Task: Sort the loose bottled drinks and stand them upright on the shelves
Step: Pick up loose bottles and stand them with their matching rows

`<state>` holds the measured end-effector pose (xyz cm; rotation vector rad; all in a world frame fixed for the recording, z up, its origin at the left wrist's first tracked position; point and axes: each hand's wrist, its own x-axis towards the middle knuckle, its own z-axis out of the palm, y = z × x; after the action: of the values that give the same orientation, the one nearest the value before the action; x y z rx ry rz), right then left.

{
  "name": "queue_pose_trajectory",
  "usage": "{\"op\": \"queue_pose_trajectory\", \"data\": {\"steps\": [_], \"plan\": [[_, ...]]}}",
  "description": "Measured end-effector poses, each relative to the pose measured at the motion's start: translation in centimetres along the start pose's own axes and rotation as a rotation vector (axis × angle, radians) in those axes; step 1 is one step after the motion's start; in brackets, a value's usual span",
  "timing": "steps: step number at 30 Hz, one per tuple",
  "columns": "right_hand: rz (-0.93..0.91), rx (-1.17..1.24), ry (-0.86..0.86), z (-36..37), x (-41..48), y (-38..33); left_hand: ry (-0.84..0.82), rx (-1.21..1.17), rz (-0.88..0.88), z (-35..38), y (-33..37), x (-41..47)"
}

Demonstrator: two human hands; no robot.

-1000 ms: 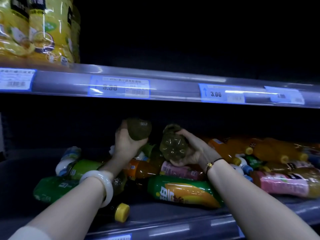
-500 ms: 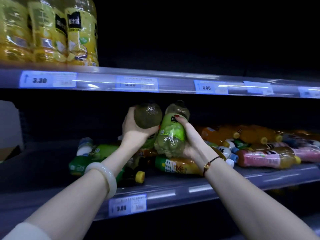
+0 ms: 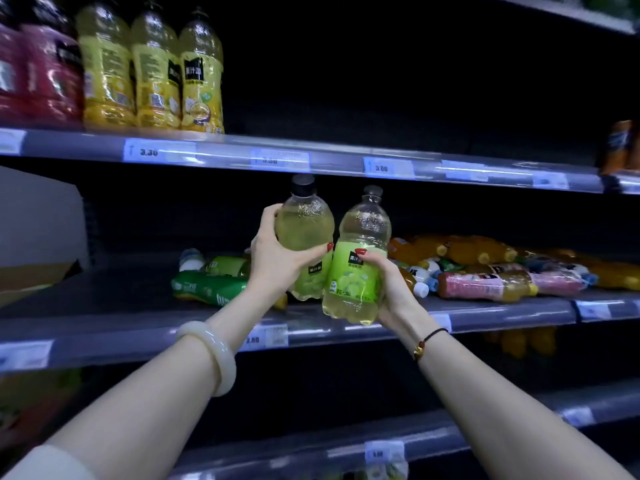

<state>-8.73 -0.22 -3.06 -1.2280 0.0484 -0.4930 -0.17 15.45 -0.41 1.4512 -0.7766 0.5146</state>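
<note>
Two pale green bottles are up in the air, one in each grip! The left grip (image 3: pixel 277 261) is clenched round the belly of the left bottle (image 3: pixel 306 225), its red-nailed thumb across the front. The right grip (image 3: pixel 389 284) clasps the right bottle (image 3: pixel 360 271) low on its green label. Both bottles are cap-up, side by side and touching, dead centre, just in front of the middle shelf (image 3: pixel 121 306) and under the lip of the upper shelf (image 3: pixel 225 154).

So where does the job stand? Up at 10 o'clock a row of yellow bottles (image 3: pixel 156 71) stands upright on the upper shelf, with red bottles (image 3: pixel 45 71) beside them at 9 o'clock of that row, and that corner looks sorted. The middle shelf is another story. At 8 o'clock from the held pair, green bottles (image 3: pixel 207 287) lie on their sides. Out at 3 o'clock there is a heap of orange bottles (image 3: pixel 467 251) and pink bottles (image 3: pixel 485 285), all flat and mixed together.

My read is that only a small part is done. This pair has yet to be stood down, and most of the loose stock is waiting.
</note>
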Motion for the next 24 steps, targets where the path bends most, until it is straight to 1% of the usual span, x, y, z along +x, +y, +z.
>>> {"op": "queue_pose_trajectory", "data": {"steps": [2,5,9,13,17,21,24], "plan": [[-0.015,-0.121,0.016,-0.6,-2.3,0.0,0.004,-0.014,-0.060,-0.4,1.0,-2.5],[-0.021,-0.228,-0.004,-1.6,-5.8,1.0,-0.011,-0.037,-0.132,-1.4,2.2,-6.4],[0.052,-0.322,-0.079,-2.2,-9.9,3.2,-0.060,-0.004,-0.264,-4.0,2.5,-11.4],[0.145,-0.437,-0.110,-0.8,-12.8,6.6,-0.149,0.102,-0.409,-7.6,1.1,-15.6],[0.218,-0.509,-0.200,1.5,-15.0,12.4,-0.246,0.189,-0.489,-11.8,-1.6,-19.2],[0.329,-0.484,-0.164,3.2,-15.7,19.3,-0.322,0.256,-0.586,-15.5,-6.3,-21.7],[0.382,-0.460,-0.183,3.7,-15.9,24.2,-0.364,0.267,-0.641,-17.2,-10.1,-23.8]]}}
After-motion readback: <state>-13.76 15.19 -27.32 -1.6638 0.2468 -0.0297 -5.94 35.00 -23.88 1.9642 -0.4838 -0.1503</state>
